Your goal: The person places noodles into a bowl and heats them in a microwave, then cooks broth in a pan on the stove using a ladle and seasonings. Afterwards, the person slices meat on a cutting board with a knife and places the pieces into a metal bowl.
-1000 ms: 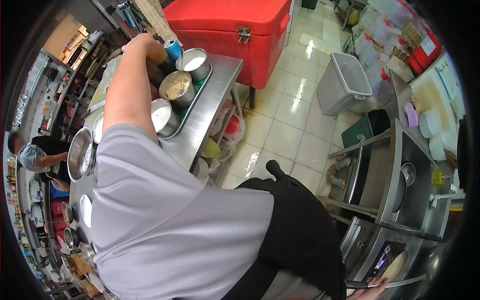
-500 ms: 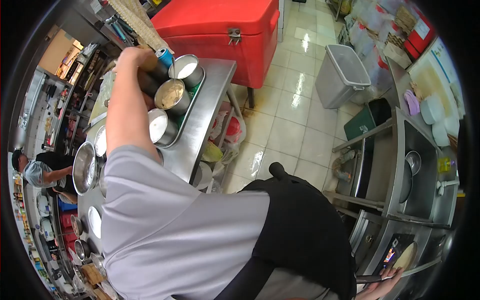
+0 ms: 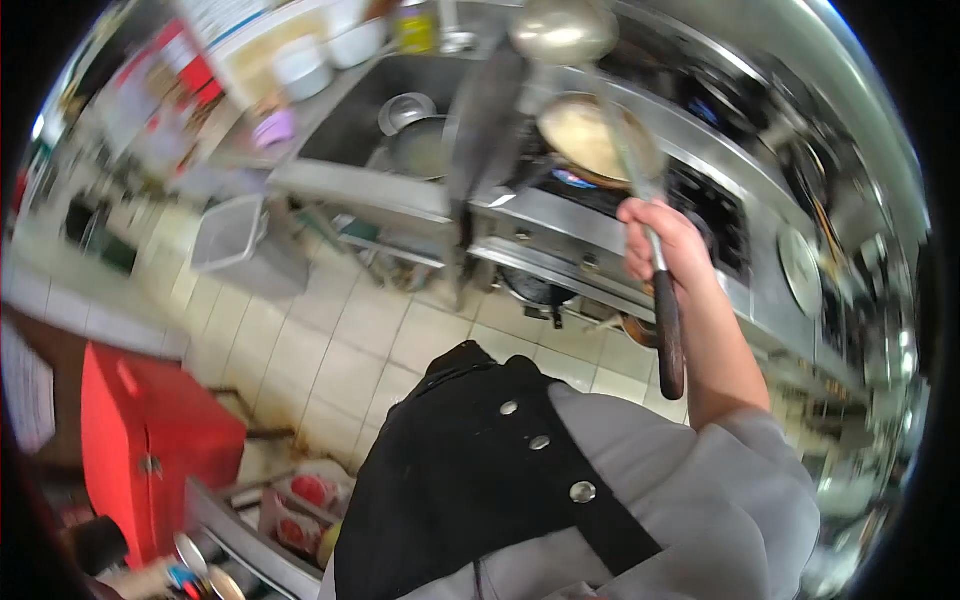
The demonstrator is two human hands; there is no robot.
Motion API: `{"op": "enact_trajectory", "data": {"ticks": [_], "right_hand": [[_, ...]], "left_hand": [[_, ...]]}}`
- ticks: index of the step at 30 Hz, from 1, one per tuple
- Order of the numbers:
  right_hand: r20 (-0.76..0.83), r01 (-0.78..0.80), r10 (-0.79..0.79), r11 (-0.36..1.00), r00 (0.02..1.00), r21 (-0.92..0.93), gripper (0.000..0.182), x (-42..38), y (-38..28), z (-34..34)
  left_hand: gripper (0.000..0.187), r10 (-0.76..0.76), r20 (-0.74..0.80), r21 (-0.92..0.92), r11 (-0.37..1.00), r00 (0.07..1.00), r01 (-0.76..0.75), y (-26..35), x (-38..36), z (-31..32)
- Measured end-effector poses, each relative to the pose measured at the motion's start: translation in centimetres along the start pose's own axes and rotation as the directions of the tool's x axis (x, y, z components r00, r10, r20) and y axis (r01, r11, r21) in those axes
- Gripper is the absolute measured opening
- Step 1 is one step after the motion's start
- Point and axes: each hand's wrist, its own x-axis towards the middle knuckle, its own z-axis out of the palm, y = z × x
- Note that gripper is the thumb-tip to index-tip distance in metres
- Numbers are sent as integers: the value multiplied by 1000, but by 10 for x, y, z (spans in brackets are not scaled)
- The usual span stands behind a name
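Observation:
My right hand [image 3: 675, 245] is wrapped round the long metal shaft of a ladle [image 3: 563, 30]; its dark wooden grip hangs below the hand. The ladle's bowl is raised beyond a round pan [image 3: 588, 140] holding pale, flat food. Blue flame shows under this pan on the stove [image 3: 710, 205], and the shaft passes across its right side in view. At the bottom left edge, part of my left hand [image 3: 145, 578] shows blurred beside a dark cylindrical container [image 3: 95, 545], a blue can [image 3: 182, 575] and metal pots [image 3: 225, 582]. Its fingers cannot be made out.
Left of the stove is a sink [image 3: 350, 110] with a pan and strainer inside. A grey bin [image 3: 250, 245] stands on the tiled floor [image 3: 345, 330]. A red cooler [image 3: 165, 450] is at lower left, near the steel table [image 3: 250, 540]. More pans sit at upper right.
The view has swung from the table to the stove. The ladle in my right hand is now fully visible, its bowl raised. My left hand, earlier over the table's containers, shows only at the bottom left edge.

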Motion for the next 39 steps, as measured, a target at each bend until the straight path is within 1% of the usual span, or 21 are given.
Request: {"op": "enact_trajectory", "data": {"ticks": [2, 5, 8, 9, 10, 11, 12, 13, 14, 15, 16, 17, 19, 20, 22, 24, 26, 29, 32, 35, 39], "right_hand": [[-10, -28, 27, 999, 1000, -41, 23, -13, -10, -28], [21, -49, 53, 990, 998, -135, 33, -32, -30, -61], [14, -92, 95, 987, 995, -130, 34, -44, -39, -94], [9, -102, 104, 987, 995, -123, 34, -47, -42, -102], [3, -111, 112, 987, 994, -115, 34, -49, -45, -109], [-3, -121, 121, 987, 993, -109, 35, -53, -47, -115], [1, -128, 129, 986, 992, -110, 35, -55, -49, -122], [6, -134, 136, 985, 991, -111, 35, -56, -52, -127], [13, -137, 139, 984, 990, -110, 35, -56, -54, -132], [14, -144, 146, 984, 989, -104, 35, -57, -54, -135], [14, -148, 150, 984, 989, -99, 34, -59, -55, -138], [12, -150, 152, 984, 988, -94, 34, -60, -56, -141], [5, -165, 166, 985, 986, -56, 34, -62, -57, -143], [1, -174, 174, 984, 985, -33, 33, -63, -57, -144], [9, -177, 178, 984, 984, -18, 33, -63, -59, -144], [13, -181, 181, 983, 983, 13, 33, -63, -60, -142], [11, -192, 191, 980, 981, 56, 31, -62, -60, -137], [-6, -215, 216, 974, 976, 70, 28, -54, -55, -132], [-14, -228, 229, 972, 973, 59, 25, -44, -52, -126], [-23, -240, 241, 969, 970, 55, 24, -35, -49, -123], [-12, -251, 252, 967, 968, 55, 26, -25, -47, -121]], "left_hand": [[60, 12, 54, -219, 976, 998, 0, 45, -17, 35], [52, 77, 224, -530, 846, 972, 55, 107, -46, 94], [46, 241, 472, -754, 609, 848, 247, 207, -96, 182], [58, 237, 501, -809, 468, 832, 354, 248, -130, 207], [60, 388, 592, -787, 466, 707, 404, 257, -127, 244], [57, 620, 572, -814, 345, 537, 468, 292, -142, 272], [59, 613, 614, -787, 419, 497, 454, 328, -166, 288], [62, 677, 609, -763, 360, 413, 537, 365, -193, 308], [64, 650, 628, -771, 448, 427, 453, 407, -223, 309], [64, 752, 563, -808, 412, 343, 421, 447, -251, 308], [64, 788, 578, -761, 426, 212, 489, 475, -270, 321], [65, 801, 585, -710, 428, 130, 559, 500, -289, 334], [71, 819, 573, -692, 493, -12, 528, 552, -322, 339], [71, 820, 563, -653, 519, -104, 552, 574, -336, 343], [68, 815, 520, -654, 572, -255, 495, 612, -357, 351], [63, 752, 497, -632, 655, -432, 413, 639, -377, 372], [64, 633, 524, -621, 742, -570, 253, 660, -391, 376], [61, 572, 496, -641, 748, -654, 169, 678, -408, 393], [57, 480, 527, -633, 772, -701, 53, 688, -418, 410], [54, 368, 586, -588, 806, -722, -66, 695, -427, 427], [53, 336, 598, -561, 824, -728, -80, 701, -432, 455]]}}
